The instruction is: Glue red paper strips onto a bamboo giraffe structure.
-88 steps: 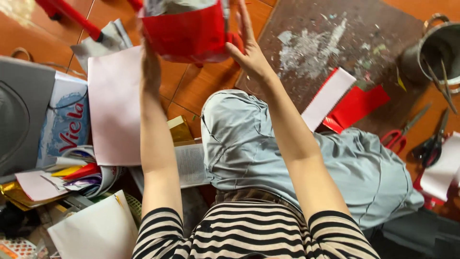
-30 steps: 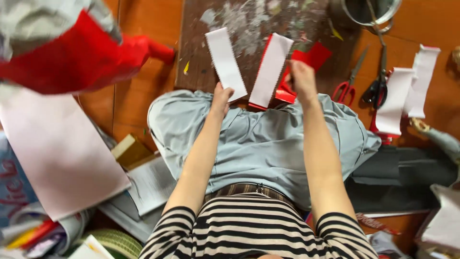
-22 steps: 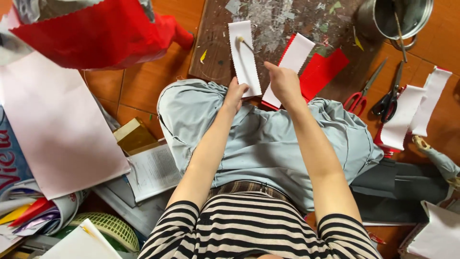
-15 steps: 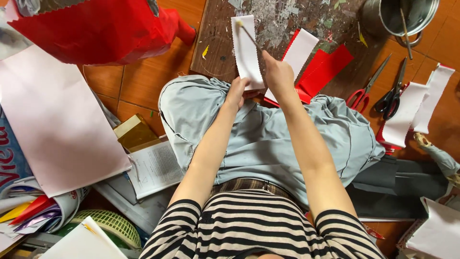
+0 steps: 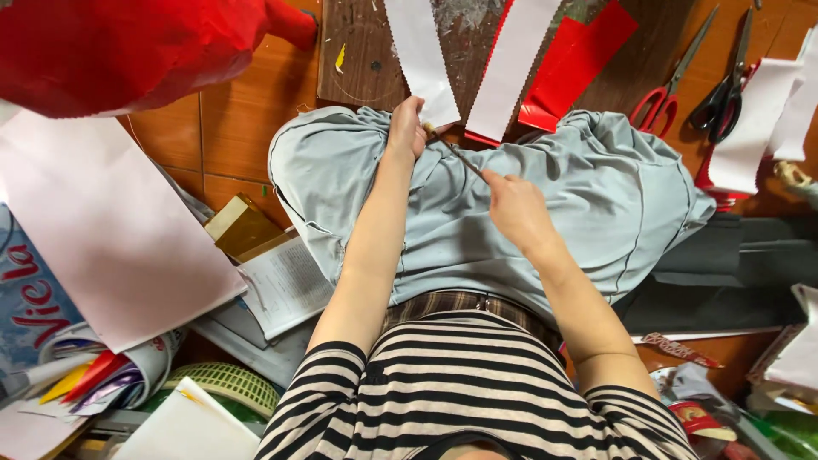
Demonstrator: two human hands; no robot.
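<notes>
I sit on the floor, legs folded under pale grey-blue trousers (image 5: 588,196). My left hand (image 5: 407,128) pinches the near end of a white paper strip (image 5: 422,55) with zigzag edges, which lies on a dark stained wooden board (image 5: 362,51). My right hand (image 5: 515,209) holds a thin dark stick (image 5: 456,153) whose tip reaches up to the strip's near end beside my left fingers. A second white strip (image 5: 511,68) lies to the right, over a red paper sheet (image 5: 579,60).
Red-handled scissors (image 5: 669,85) and black scissors (image 5: 728,81) lie on the floor at upper right, near more white strips (image 5: 754,128). A red paper object (image 5: 128,47) fills the upper left above a large pale pink sheet (image 5: 102,230). Booklets, a small box and paper rolls crowd the left.
The red paper object was set down at the left. Both hands came back toward my lap; the left now pinches the strip's near end and the right holds a thin stick.
</notes>
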